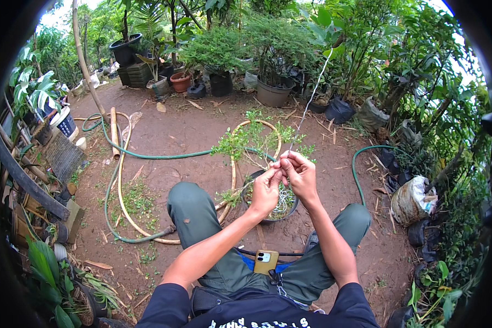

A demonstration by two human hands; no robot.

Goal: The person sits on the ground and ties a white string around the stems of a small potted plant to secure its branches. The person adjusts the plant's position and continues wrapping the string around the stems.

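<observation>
My left hand (265, 192) and my right hand (301, 174) meet in front of me, fingertips pinched together on a thin white cord or wire (311, 95). From my right fingers it runs up and away to the foliage at the upper right; what it meets there is unclear. Below my hands stands a dark round pot (266, 221) holding a small leafy shrub (246, 145) with slender bare stems. A loose tangle of white cord (285, 201) lies on the soil in the pot. My wrists and forearms cover part of the pot's rim.
A green and tan garden hose (168, 156) loops over the bare earth, passing behind the pot. A bamboo piece (114, 133) lies to the left. A phone (266, 262) sits between my thighs. Potted shrubs (274, 88) line the back; a filled white sack (414, 201) stands right.
</observation>
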